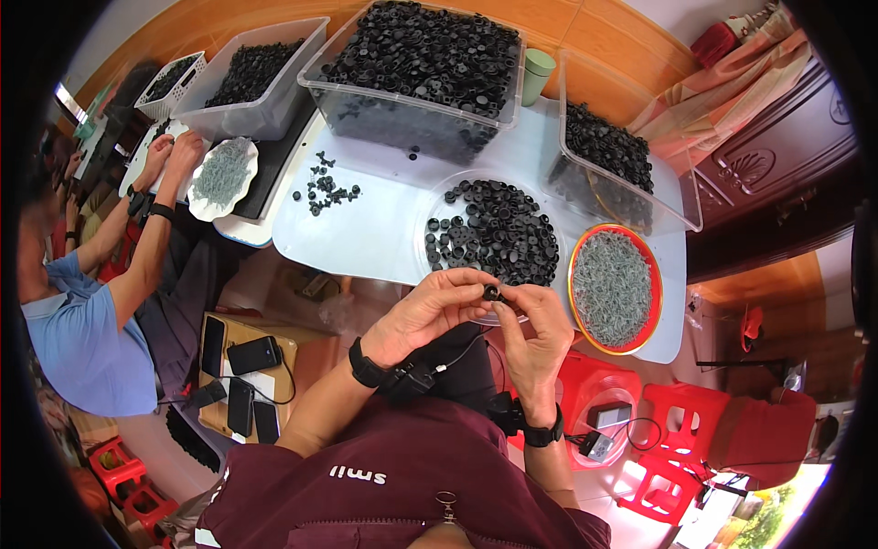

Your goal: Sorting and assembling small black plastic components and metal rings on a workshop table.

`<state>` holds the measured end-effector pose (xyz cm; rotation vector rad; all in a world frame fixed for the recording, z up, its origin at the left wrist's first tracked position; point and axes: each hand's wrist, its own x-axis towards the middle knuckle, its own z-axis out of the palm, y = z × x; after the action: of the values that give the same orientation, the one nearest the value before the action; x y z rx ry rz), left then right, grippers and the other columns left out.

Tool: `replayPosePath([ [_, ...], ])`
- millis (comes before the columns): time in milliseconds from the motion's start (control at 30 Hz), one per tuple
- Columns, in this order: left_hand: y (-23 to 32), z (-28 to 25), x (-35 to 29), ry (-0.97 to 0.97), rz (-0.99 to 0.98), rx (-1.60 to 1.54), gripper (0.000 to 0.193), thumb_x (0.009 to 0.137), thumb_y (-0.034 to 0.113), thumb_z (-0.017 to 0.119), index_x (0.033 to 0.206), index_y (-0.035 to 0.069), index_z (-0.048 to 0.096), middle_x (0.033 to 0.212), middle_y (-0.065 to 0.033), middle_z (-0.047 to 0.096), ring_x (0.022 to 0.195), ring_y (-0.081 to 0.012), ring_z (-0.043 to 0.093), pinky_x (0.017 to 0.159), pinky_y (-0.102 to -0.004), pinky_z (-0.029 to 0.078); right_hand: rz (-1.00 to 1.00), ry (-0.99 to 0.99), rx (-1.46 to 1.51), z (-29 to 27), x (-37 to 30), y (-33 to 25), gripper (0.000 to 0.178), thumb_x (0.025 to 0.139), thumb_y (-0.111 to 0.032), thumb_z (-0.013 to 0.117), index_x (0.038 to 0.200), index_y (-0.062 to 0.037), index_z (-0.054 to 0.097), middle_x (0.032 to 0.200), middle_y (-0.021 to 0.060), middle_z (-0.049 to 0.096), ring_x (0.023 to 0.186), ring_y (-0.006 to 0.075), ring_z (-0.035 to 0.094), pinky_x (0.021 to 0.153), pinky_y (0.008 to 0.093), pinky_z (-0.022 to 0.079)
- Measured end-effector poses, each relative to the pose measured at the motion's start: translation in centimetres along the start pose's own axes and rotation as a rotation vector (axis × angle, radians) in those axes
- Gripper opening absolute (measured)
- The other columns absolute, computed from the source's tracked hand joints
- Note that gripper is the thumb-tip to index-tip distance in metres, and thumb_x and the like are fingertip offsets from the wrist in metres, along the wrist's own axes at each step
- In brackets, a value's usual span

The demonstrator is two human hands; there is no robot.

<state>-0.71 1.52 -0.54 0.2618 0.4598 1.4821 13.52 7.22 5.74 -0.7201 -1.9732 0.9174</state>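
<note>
Between my two hands, just past the table's front edge, is a small round black plastic part [492, 293]. My left hand [437, 309] pinches it from the left with thumb and forefinger. My right hand [538, 331] meets it from the other side, fingertips closed at the part; whether they hold a second small piece is hidden. Right behind my hands lies a clear round tray [426, 240] of loose black round parts [503, 224]. To its right stands a red and yellow-rimmed bowl [658, 291] full of thin grey pieces [611, 285], too fine to name.
Clear plastic bins [402, 102] of black parts line the table's back, beside a green cup [538, 73]. Small black pieces [325, 188] lie loose at left. A co-worker [91, 320] sits left by a grey-filled dish [222, 178]. Phones [254, 355] rest on a box below; red stools [594, 384] stand right.
</note>
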Motion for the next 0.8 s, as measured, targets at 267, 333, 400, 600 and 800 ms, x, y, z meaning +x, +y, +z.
replayPosePath([
  [267,-0.06,-0.26,-0.15,-0.002,0.001,0.030,0.023,0.085,0.007,0.060,0.106,0.000,0.059,0.096,-0.0079,0.064,0.081,-0.0134,0.063,0.080,-0.0256,0.052,-0.013,-0.034,-0.082,0.11,-0.10,-0.17,0.018,0.073,0.005,0.066,0.090,-0.0007,0.065,0.083,0.0075,0.059,0.067,0.0142,0.059,0.052,0.0227,0.045],
  [333,-0.06,-0.30,-0.09,-0.005,0.002,0.033,0.022,0.085,0.007,0.060,0.106,0.000,0.059,0.096,-0.0078,0.064,0.081,-0.0133,0.063,0.080,-0.0257,0.053,-0.006,-0.039,-0.088,0.09,-0.06,-0.22,0.017,0.073,0.005,0.066,0.090,-0.0005,0.065,0.082,0.0078,0.059,0.067,0.0146,0.059,0.052,0.0234,0.045],
  [400,-0.05,-0.31,-0.09,-0.014,0.005,0.047,0.021,0.085,0.007,0.060,0.105,0.001,0.060,0.097,-0.0079,0.064,0.083,-0.0129,0.063,0.080,-0.0254,0.052,-0.008,-0.043,-0.085,0.10,-0.12,-0.09,0.017,0.073,0.004,0.066,0.090,-0.0005,0.065,0.082,0.0078,0.059,0.066,0.0147,0.059,0.052,0.0234,0.045],
  [600,-0.12,-0.07,-0.12,-0.011,0.034,0.098,0.020,0.083,0.004,0.061,0.103,0.001,0.061,0.097,-0.0083,0.063,0.088,-0.0135,0.062,0.081,-0.0265,0.051,-0.010,-0.043,-0.069,0.20,-0.11,-0.01,0.017,0.072,0.005,0.067,0.087,-0.0001,0.064,0.082,0.0084,0.060,0.066,0.0144,0.060,0.051,0.0232,0.045],
  [800,0.07,0.62,-0.59,0.020,0.094,0.214,0.021,0.082,0.002,0.062,0.102,-0.001,0.061,0.098,-0.0092,0.063,0.088,-0.0153,0.062,0.081,-0.0285,0.052,0.002,0.007,-0.039,0.14,-0.39,-0.18,0.015,0.070,0.006,0.069,0.081,-0.0004,0.063,0.078,0.0077,0.061,0.065,0.0114,0.059,0.048,0.0209,0.042],
])
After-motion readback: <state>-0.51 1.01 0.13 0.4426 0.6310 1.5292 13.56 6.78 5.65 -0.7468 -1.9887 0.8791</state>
